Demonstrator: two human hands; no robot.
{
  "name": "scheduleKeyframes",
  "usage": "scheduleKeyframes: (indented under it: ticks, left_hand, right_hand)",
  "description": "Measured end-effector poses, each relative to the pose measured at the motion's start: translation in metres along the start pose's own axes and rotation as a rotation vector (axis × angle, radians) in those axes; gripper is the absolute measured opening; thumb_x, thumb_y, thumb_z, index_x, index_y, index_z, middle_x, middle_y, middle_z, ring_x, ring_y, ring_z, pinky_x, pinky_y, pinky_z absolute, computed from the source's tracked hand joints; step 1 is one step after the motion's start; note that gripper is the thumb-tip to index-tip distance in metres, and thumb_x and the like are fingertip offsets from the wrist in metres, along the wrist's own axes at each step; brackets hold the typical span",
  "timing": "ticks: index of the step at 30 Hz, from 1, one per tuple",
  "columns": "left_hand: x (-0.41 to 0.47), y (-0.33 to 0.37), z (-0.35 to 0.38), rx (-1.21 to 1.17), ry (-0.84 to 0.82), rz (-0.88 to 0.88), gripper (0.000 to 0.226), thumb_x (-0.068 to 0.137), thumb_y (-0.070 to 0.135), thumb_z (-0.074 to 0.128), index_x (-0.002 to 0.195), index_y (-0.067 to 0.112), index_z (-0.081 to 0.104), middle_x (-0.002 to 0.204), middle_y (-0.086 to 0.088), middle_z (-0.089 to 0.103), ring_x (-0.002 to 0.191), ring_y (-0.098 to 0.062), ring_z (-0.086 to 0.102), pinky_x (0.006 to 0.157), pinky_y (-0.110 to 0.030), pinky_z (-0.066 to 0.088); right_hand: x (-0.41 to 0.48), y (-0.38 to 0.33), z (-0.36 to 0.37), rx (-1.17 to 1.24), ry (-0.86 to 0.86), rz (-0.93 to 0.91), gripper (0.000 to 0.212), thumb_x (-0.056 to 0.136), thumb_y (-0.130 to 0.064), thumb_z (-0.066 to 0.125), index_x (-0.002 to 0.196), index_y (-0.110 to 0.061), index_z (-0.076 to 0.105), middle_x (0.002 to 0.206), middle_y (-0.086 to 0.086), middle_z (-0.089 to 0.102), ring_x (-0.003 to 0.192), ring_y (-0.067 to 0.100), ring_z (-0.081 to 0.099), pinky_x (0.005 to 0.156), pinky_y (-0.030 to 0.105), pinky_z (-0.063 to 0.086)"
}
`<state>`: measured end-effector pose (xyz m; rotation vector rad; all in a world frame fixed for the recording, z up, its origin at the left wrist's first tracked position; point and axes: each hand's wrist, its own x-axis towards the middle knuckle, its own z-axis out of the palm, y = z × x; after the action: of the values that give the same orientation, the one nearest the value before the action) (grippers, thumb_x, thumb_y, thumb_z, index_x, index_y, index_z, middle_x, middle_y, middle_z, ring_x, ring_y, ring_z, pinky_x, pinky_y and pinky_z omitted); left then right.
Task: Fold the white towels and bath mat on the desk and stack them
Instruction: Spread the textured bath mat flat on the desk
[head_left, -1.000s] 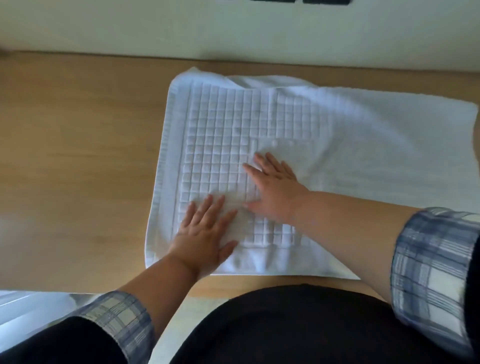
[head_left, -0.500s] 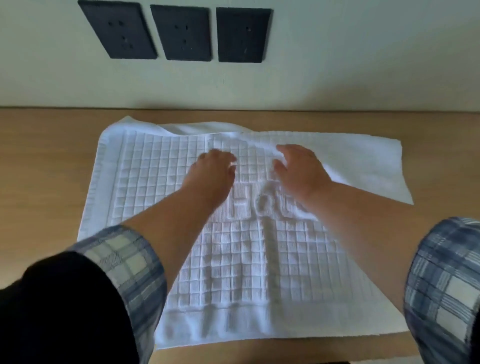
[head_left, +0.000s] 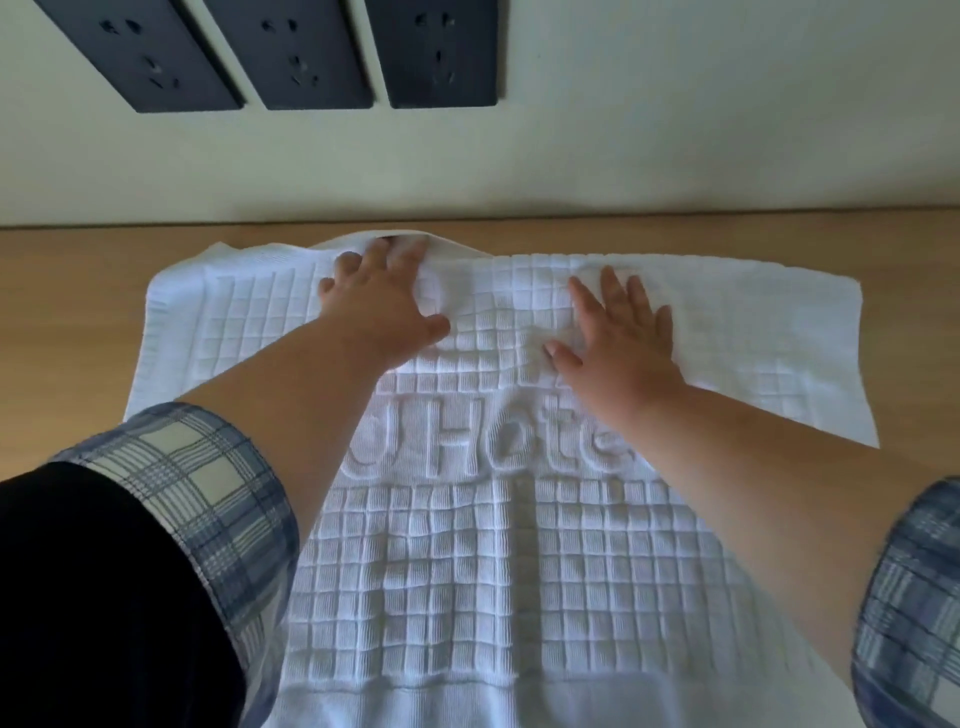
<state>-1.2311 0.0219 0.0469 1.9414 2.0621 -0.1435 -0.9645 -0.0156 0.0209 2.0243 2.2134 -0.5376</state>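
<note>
OK, L to R. Top L on the wall (head_left: 675, 130): 3 dark socket plates (head_left: 291, 52) in a row, above the table's back edge. Bare wood table (head_left: 67, 322) shows at far L.

Bottom L: black garment (head_left: 93, 597) w/ a plaid cuff (head_left: 208, 493), and a bare forearm runs up from it to the left hand (head_left: 384, 306). That hand is palm down on the far L-centre of the bath mat (head_left: 467, 571), with the thumb spread out on top of the cloth. Its fingers reach to the mat's far hem, which is humped up there over the fingertips. The tips are hidden, so I can't tell if they grip the hem or just push into it.

The mat is white w/ a waffle grid and lies spread on the table, its far edge near the wall and its near edge running out of frame at the bottom. Raised letters "Hote" cross the centre, partly covered by both forearms. There are small wrinkles in the cloth btwn the 2 hands.

R of centre: the right hand (head_left: 618, 338) lies flat on the mat, palm down, fingers straight and fanned, thumb out to the L, holding nothing. The hands are apart, w/ mat showing btwn them. The mat's R end runs past the right hand and its R corner lies flat on the wood.

Bottom R: second plaid cuff (head_left: 914, 597) at the frame edge.
</note>
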Motion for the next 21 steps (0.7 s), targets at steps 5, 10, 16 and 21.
scheduleKeyframes:
  ticks: [5, 10, 16, 21]
  left_hand:
    - [-0.001, 0.019, -0.022, 0.138, -0.206, -0.052, 0.097, 0.080, 0.061, 0.063, 0.158, 0.040, 0.009, 0.165, -0.005, 0.013, 0.141, -0.037, 0.026, 0.109, -0.056, 0.030]
    - [0.002, 0.073, -0.033, -0.052, 0.042, 0.080, 0.045, 0.093, 0.012, 0.050, 0.136, 0.023, 0.058, 0.142, -0.007, 0.048, 0.128, -0.031, 0.047, 0.103, -0.046, 0.044]
    - [0.023, 0.113, -0.043, 0.086, -0.132, 0.206, 0.035, 0.094, 0.003, 0.061, 0.119, 0.026, 0.068, 0.115, -0.002, 0.063, 0.099, -0.027, 0.064, 0.087, -0.042, 0.055]
    - [0.029, 0.111, -0.047, 0.112, -0.272, 0.216, 0.027, 0.096, 0.039, 0.065, 0.119, 0.026, 0.068, 0.116, -0.001, 0.067, 0.108, -0.027, 0.061, 0.094, -0.036, 0.046]
  right_hand:
    - [-0.013, 0.005, -0.019, 0.122, 0.230, -0.044, 0.056, 0.099, -0.054, 0.042, 0.148, -0.026, 0.041, 0.154, 0.004, 0.040, 0.145, 0.028, 0.030, 0.115, 0.047, 0.025]
    - [0.033, 0.045, -0.069, 0.309, 0.194, 0.030, 0.038, 0.104, -0.022, 0.039, 0.136, -0.020, 0.059, 0.133, 0.008, 0.062, 0.123, 0.028, 0.055, 0.101, 0.032, 0.042]
    - [0.056, 0.077, -0.105, -0.092, -0.210, 0.096, 0.050, 0.088, -0.031, 0.066, 0.137, -0.030, 0.054, 0.095, -0.004, 0.060, 0.082, 0.020, 0.055, 0.074, 0.028, 0.040]
    - [0.037, 0.084, -0.096, -0.012, 0.005, -0.056, 0.019, 0.084, -0.011, 0.059, 0.078, -0.026, 0.049, 0.082, -0.001, 0.055, 0.073, 0.024, 0.052, 0.057, 0.030, 0.032]
